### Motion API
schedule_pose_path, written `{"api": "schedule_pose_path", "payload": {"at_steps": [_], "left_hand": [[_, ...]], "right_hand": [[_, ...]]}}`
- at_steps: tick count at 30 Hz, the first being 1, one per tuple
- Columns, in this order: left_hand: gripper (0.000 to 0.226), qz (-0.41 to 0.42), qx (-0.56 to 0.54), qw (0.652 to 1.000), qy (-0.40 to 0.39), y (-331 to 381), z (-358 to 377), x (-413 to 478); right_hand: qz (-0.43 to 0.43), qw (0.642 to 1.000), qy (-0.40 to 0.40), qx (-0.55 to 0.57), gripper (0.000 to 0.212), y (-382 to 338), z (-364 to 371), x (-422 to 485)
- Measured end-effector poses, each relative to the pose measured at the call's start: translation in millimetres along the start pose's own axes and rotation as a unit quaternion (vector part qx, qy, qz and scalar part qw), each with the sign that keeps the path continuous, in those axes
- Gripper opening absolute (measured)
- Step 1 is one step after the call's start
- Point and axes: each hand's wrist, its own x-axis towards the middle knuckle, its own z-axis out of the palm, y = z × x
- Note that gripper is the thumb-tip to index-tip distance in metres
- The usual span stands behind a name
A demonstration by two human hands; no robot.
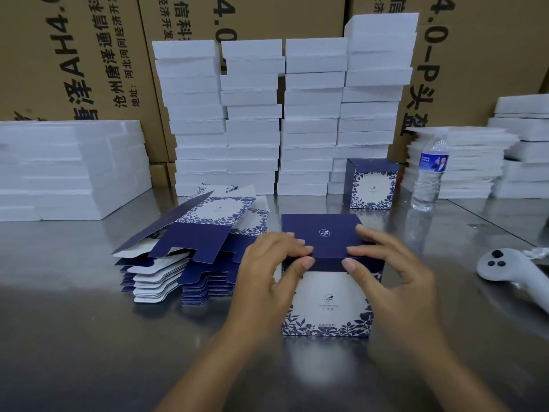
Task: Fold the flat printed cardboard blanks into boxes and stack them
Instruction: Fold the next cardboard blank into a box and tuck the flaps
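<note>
Brown cartons [74, 55] with printed letters stand as a wall behind the steel table [89, 337]. On this table, directly before you, stands the box [326, 301], white with blue leaves and a dark blue lid. Your left hand [267, 272] pinches the lid at its left front corner, fingers on top and thumb on the front edge. Your right hand [395, 272] pinches the right front corner in the same way. Just left of the box lies the pile of flat blanks [190, 251]. Behind the box and a little to the right stands a second folded box [371, 185], with a water bottle [430, 173] farther right. Tall white foam stacks [282, 114] rise behind the box. Right of the box lies a white controller [511, 269].
</note>
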Motion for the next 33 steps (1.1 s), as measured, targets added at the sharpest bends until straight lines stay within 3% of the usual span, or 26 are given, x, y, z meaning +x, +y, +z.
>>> {"api": "schedule_pose_path", "payload": {"at_steps": [5,11,14,20,33], "left_hand": [[0.015,-0.027,-0.001,0.999,-0.020,0,-5,1],[0.014,-0.046,-0.035,0.998,0.017,3,-7,3],[0.019,-0.072,-0.063,0.995,-0.007,5,-13,2],[0.018,-0.065,-0.057,0.995,-0.045,2,-19,5],[0.017,-0.077,-0.085,0.991,-0.066,-4,-24,4]], "right_hand": [[0.014,1.000,0.003,0.019,0.007,5,3,2],[0.026,0.999,-0.006,0.036,0.012,7,1,1],[0.055,0.997,0.004,0.054,0.018,7,-3,-3],[0.081,0.993,0.024,0.079,0.010,11,-3,-2],[0.088,0.988,-0.020,0.129,0.018,20,-9,1]]}}
